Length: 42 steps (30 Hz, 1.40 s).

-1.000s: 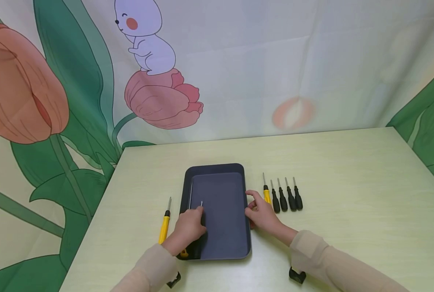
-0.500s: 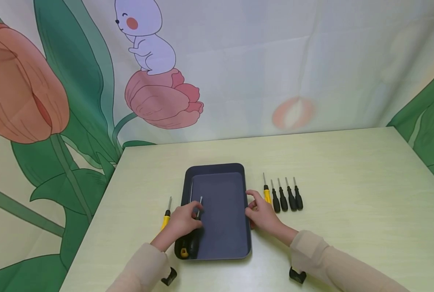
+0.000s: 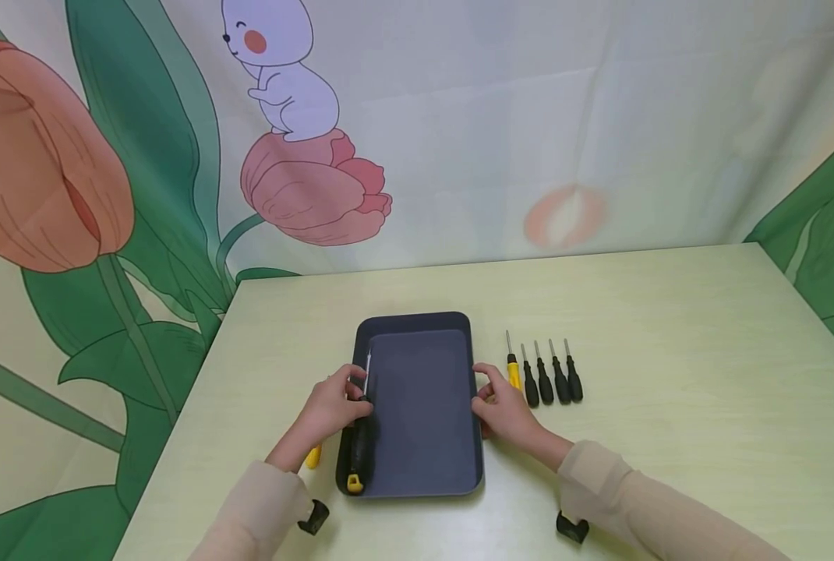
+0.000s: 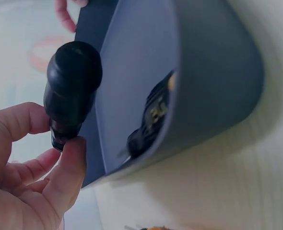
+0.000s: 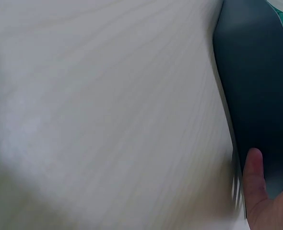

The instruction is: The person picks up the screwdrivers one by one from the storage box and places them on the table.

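Observation:
In the head view my left hand (image 3: 329, 407) is above the left side of a dark grey tray (image 3: 427, 413). Its thumb and fingers pinch a black-handled screwdriver (image 3: 364, 444) near the collar where handle meets shaft. The left wrist view shows that black handle (image 4: 73, 81) raised over the tray. Beneath it, another screwdriver (image 4: 156, 112) with a black and yellow handle lies along the tray's left wall. My right hand (image 3: 504, 405) grips the tray's right rim. In the right wrist view its thumb (image 5: 254, 175) presses the outer wall.
Right of the tray a yellow screwdriver (image 3: 513, 372) and several small black screwdrivers (image 3: 545, 387) lie in a row. Another yellow screwdriver (image 3: 314, 456) lies left of the tray, mostly hidden by my left arm. A printed curtain (image 3: 459, 140) hangs behind the table (image 3: 669, 374).
My left hand has taken hold of the black-handled screwdriver inside the tray and carried it left, over the one by the left wall. My right hand stays on the rim.

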Each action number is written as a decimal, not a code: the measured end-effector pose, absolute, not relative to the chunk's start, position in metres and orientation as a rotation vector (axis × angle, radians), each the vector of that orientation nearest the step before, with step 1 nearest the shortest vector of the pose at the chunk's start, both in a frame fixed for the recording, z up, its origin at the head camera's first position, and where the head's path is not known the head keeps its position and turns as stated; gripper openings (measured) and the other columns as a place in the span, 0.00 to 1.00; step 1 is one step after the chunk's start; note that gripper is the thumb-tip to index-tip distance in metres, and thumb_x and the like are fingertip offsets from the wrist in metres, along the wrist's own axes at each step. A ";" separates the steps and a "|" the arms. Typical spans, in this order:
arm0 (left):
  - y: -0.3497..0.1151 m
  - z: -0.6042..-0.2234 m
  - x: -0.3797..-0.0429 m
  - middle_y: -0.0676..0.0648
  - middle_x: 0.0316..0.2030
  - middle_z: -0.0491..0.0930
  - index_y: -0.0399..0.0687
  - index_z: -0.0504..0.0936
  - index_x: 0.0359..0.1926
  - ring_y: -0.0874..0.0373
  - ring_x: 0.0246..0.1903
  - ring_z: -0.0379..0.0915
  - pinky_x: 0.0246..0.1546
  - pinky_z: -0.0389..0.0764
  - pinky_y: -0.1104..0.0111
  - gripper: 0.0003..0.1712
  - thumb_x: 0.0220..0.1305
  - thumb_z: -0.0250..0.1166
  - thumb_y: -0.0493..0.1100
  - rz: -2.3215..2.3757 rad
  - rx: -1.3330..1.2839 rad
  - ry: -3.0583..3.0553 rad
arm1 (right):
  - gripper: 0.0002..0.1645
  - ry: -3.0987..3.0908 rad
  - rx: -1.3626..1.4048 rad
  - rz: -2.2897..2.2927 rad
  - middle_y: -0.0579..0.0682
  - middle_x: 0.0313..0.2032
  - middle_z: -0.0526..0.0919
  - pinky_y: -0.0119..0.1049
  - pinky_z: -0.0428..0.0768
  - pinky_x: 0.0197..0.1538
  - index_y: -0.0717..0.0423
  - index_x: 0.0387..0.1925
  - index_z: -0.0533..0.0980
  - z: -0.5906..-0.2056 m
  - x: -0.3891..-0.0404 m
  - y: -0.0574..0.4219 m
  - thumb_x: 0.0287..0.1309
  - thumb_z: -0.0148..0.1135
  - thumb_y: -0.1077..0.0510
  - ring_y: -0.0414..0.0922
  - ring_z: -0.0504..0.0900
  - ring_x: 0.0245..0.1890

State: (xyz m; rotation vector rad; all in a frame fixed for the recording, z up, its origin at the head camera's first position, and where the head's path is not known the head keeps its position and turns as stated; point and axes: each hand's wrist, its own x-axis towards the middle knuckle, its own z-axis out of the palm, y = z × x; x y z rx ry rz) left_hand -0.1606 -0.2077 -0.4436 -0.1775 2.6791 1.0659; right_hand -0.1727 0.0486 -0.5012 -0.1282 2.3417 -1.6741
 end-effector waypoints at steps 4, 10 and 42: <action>-0.215 -0.438 -0.163 0.42 0.33 0.72 0.43 0.67 0.51 0.56 0.21 0.70 0.27 0.77 0.68 0.27 0.49 0.63 0.37 1.143 -0.216 2.652 | 0.31 2.343 -0.129 -1.666 0.54 0.28 0.73 0.35 0.74 0.17 0.53 0.58 0.62 -0.500 -0.173 0.049 0.49 0.52 0.66 0.41 0.71 0.15; -0.226 -0.433 -0.166 0.39 0.39 0.72 0.42 0.65 0.54 0.56 0.26 0.73 0.32 0.79 0.64 0.27 0.52 0.61 0.37 1.222 -0.251 2.596 | 0.32 2.343 -0.123 -1.666 0.54 0.29 0.73 0.35 0.74 0.17 0.53 0.58 0.62 -0.499 -0.172 0.049 0.48 0.52 0.66 0.42 0.71 0.15; -0.295 -0.452 -0.171 0.40 0.41 0.69 0.39 0.64 0.57 0.56 0.32 0.70 0.37 0.77 0.64 0.26 0.56 0.56 0.37 1.316 -0.334 2.545 | 0.31 2.349 -0.121 -1.655 0.54 0.29 0.73 0.35 0.74 0.17 0.52 0.58 0.62 -0.500 -0.173 0.049 0.49 0.52 0.65 0.42 0.71 0.16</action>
